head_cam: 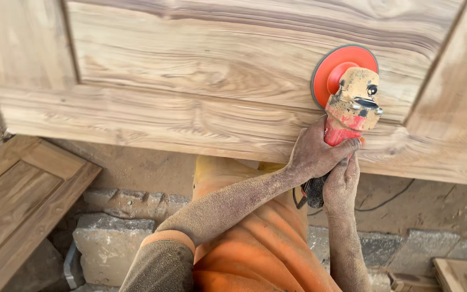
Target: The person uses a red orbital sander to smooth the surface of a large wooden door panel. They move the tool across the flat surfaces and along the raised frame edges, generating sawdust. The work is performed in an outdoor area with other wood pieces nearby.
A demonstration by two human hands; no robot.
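I see red sander point(352, 100) on wooden door panel point(190, 70), long axis up-down, orange disc point(331, 67) facing wood. My 2 hands, left hand point(314, 154) and right hand point(341, 184), clench its handle. Stone blocks point(109, 243) on ground below.

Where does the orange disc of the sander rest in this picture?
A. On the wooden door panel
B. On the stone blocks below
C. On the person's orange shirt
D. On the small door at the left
A: the disc lies flat against the door panel, while the left hand and right hand grip the sander.
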